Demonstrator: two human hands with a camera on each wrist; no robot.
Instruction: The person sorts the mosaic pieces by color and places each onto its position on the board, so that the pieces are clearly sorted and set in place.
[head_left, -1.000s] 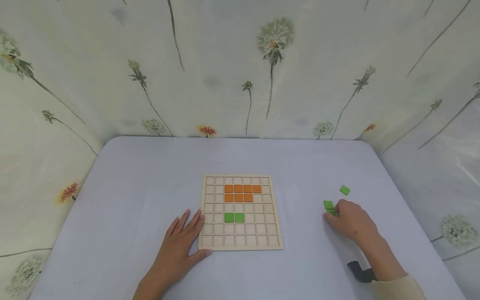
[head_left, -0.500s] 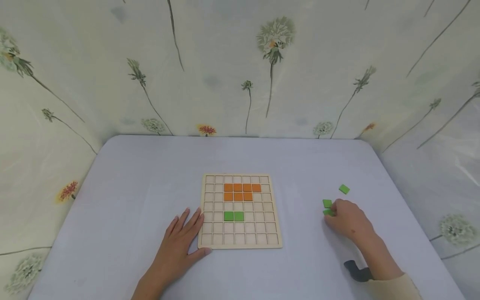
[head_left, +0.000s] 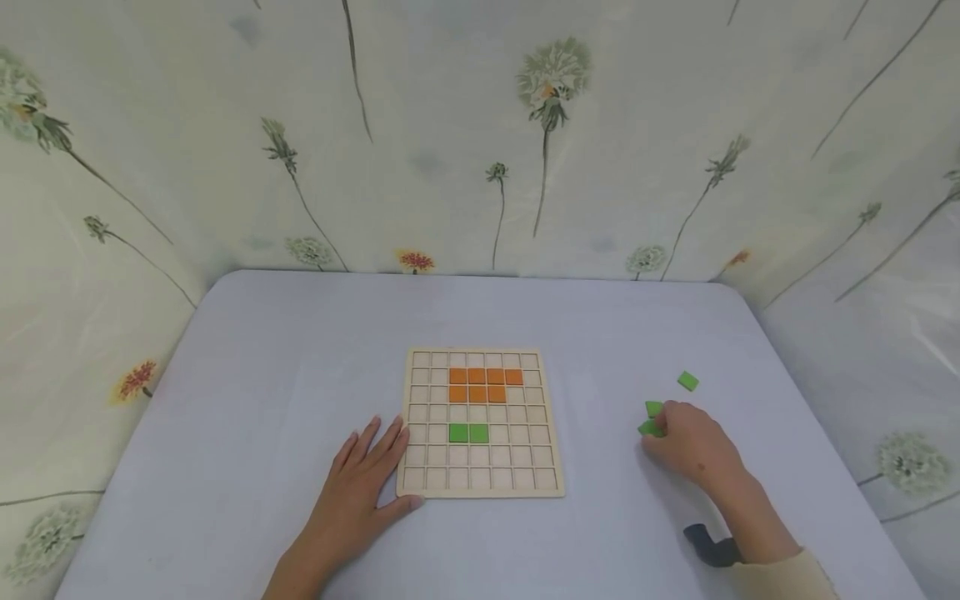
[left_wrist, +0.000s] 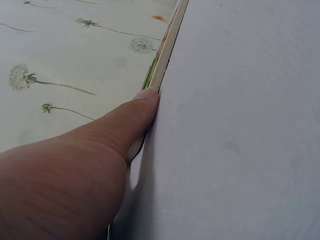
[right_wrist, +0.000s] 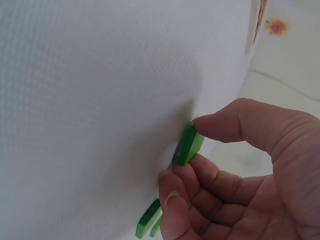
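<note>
My right hand [head_left: 693,446] pinches a green square tile [right_wrist: 189,143] between thumb and fingers at the right of the table. Just beyond it lies another green tile [head_left: 653,408], partly hidden by the fingers. A further loose green tile [head_left: 687,381] lies farther back. My left hand [head_left: 360,492] rests with spread, straight fingers at the left edge of a wooden grid board [head_left: 555,467]. Its thumb [left_wrist: 142,107] touches the board's near edge in the left wrist view. On the board sit two rows of orange tiles [head_left: 477,385] and two green tiles [head_left: 468,433] side by side.
A white-covered table [head_left: 300,333] carries everything. A floral cloth [head_left: 427,167] hangs behind and at both sides. Under the right wrist is a dark curved strap [head_left: 708,546].
The right hand has shifted slightly left, and the green tile in its fingers has moved left and turned, now apart from its neighbour. My left hand stays in place.
</note>
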